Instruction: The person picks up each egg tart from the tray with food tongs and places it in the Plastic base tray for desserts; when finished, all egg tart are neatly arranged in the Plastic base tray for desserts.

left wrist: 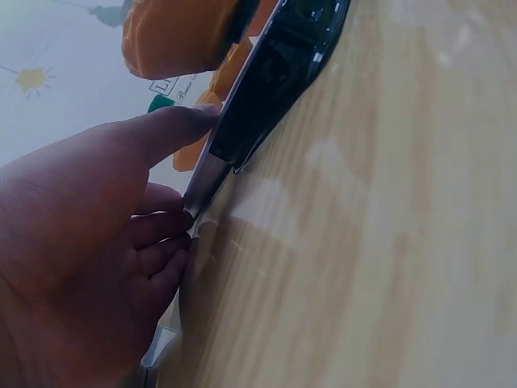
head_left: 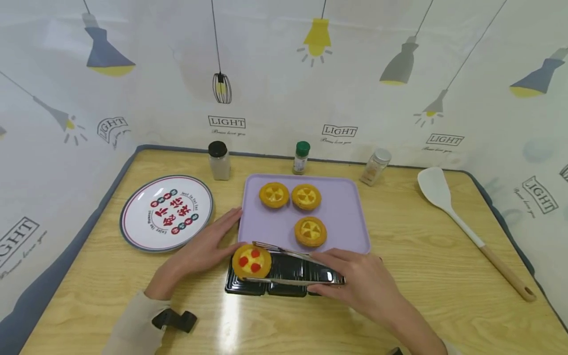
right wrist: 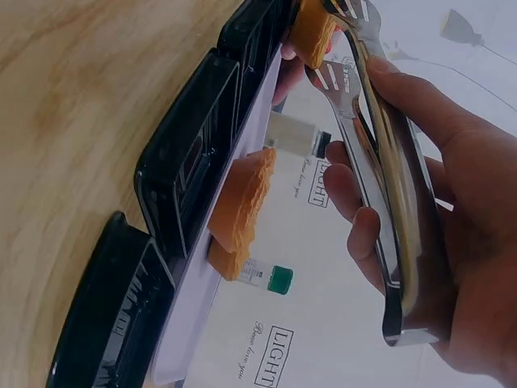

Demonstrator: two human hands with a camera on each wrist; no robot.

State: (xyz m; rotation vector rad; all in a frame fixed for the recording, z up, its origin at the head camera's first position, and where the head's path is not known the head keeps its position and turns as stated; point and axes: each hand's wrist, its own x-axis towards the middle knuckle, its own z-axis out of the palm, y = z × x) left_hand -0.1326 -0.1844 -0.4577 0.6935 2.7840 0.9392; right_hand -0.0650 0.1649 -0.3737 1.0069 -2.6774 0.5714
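Observation:
My right hand grips metal tongs, thumb on one arm and fingers on the other. Between the tong tips is an egg tart topped with red pieces, held over the left compartment of a black three-part container. My left hand lies at the left edge of the lavender tray; its fingertips meet the rim in the left wrist view, with the thumb reaching over it. On that tray sit three plain tarts: one at back left, another beside it, the third nearer the front.
A round plate with red lettering lies left of the tray. Along the back stand a black-capped jar, a green-capped jar and a pale-lidded jar. A white spatula with a wooden handle lies at the right.

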